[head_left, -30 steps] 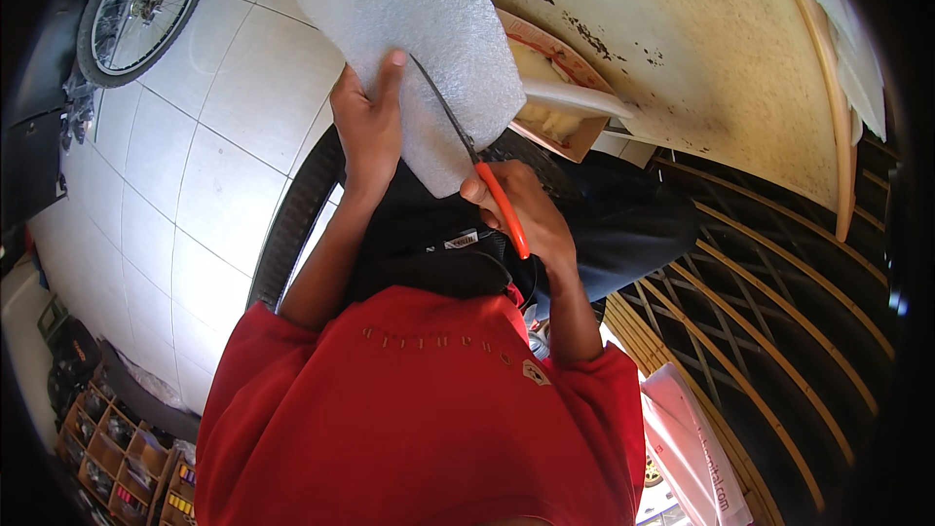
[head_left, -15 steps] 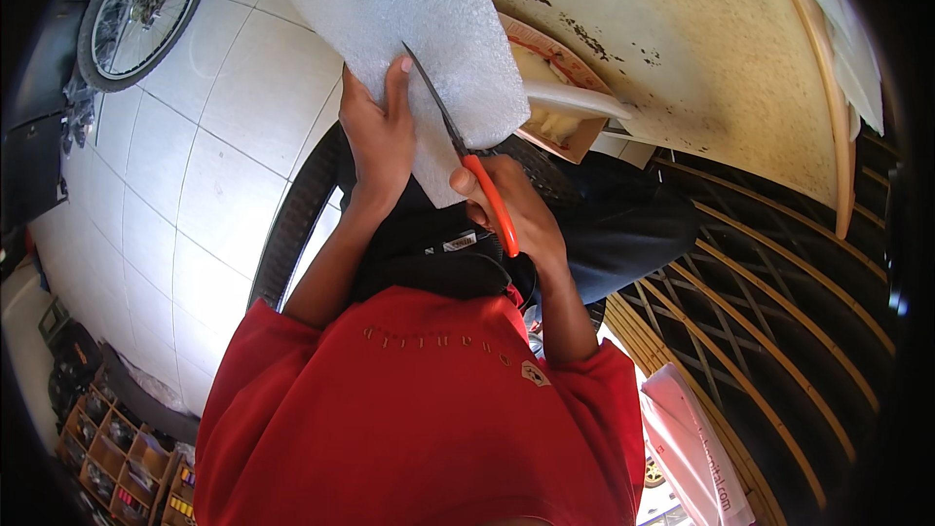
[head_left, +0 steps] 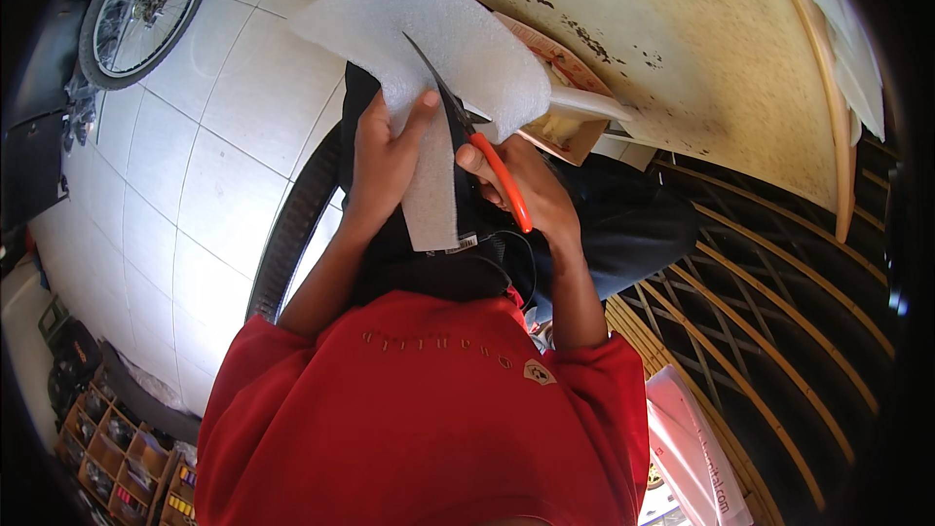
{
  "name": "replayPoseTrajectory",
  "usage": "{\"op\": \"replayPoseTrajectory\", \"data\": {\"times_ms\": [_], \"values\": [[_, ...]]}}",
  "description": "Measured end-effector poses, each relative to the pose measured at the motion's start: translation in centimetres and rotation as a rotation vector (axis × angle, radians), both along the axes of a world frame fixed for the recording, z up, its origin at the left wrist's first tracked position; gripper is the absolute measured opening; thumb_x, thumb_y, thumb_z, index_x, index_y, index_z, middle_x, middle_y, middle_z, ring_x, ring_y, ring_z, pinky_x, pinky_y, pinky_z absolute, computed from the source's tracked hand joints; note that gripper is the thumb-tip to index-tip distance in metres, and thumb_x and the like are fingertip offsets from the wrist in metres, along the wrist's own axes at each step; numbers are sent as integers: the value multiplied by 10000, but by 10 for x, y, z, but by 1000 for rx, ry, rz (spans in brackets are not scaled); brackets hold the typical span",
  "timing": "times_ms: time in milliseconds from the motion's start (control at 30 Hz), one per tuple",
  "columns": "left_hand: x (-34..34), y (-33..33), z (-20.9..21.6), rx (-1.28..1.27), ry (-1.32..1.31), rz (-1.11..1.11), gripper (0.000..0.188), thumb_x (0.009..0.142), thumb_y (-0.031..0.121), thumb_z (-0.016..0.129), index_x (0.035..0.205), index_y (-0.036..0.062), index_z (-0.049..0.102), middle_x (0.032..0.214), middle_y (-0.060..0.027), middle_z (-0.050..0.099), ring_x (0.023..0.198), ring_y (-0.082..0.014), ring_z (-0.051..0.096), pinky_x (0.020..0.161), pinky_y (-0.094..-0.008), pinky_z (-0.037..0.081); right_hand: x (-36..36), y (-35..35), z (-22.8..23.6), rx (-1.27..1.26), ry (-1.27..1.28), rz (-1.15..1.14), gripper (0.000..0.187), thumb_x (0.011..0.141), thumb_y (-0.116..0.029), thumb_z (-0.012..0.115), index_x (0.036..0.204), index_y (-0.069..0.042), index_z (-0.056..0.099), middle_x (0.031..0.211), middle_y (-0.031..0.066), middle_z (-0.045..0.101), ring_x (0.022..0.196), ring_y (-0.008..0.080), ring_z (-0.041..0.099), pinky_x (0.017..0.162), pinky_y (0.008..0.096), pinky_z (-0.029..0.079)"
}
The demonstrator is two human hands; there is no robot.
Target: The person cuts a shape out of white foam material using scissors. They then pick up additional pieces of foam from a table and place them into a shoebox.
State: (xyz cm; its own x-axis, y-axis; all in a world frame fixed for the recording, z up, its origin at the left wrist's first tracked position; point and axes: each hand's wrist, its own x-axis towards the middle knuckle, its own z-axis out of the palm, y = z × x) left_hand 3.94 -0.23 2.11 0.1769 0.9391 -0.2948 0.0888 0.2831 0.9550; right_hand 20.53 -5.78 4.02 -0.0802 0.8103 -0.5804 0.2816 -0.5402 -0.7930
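A white sheet of bubble wrap (head_left: pixel 458 34) is spread over my lap, with a narrow strip of it hanging toward me. My left hand (head_left: pixel 388 161) grips that strip, its thumb on top and the other fingers underneath. In my right hand (head_left: pixel 531 180) are scissors (head_left: pixel 500 175) with orange-red handles and dark blades. The blades are parted around the sheet, one lying over it and pointing up and left. A cut runs along the strip's right side up to the blades. The right hand's lower fingers are partly hidden by the handles.
A bicycle wheel (head_left: pixel 146 15) stands at the far left on white floor tiles (head_left: pixel 234 88). An open cardboard box (head_left: pixel 579 136) sits beyond my right hand, beside a stained cream panel (head_left: pixel 701 58). To the right stretches a folding metal gate (head_left: pixel 769 302). A compartment organizer (head_left: pixel 112 448) is at lower left.
The bubble wrap has come closer to me, and the cut beside the strip is longer. My left hand has shifted slightly right and nearer; the blades have opened wider.
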Motion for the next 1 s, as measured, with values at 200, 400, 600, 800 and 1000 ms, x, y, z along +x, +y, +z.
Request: {"op": "replayPoseTrajectory", "data": {"times_ms": [200,400,600,800,1000], "values": [[-5,3,-13,175,48,203,282,972,237,599,1073,-26,590,880,-45,634,779,-75,525,710,-239,426,-8,-18,-15,-52,-164,26,810,718,-718,676,571,63,520,477,122,443,495,232,487,546,431,396],[4,7,-23,214,13,260,267,974,217,587,1030,-43,590,820,-64,609,738,-94,514,697,-272,431,-8,-21,-8,-12,-173,53,805,729,-680,697,574,67,439,493,170,403,499,291,405,564,458,364],[6,8,-25,250,100,195,271,966,208,591,978,-62,574,824,-122,621,746,-127,547,699,-307,451,-7,-19,-12,-5,-154,41,804,742,-700,668,627,67,454,518,168,396,520,292,396,574,456,362],[-1,0,-20,114,73,121,273,962,203,589,990,-68,578,821,-122,626,753,-131,562,694,-315,458,-9,-7,-9,34,-102,41,789,759,-707,642,793,70,510,653,185,478,638,298,459,656,443,388],[-15,-16,-14,-62,12,-33,292,955,246,605,1013,-40,611,809,-56,630,720,-88,553,653,-276,455,-16,1,-13,152,-22,-42,800,765,-700,640,978,66,549,891,213,573,844,336,528,813,422,428]]}}
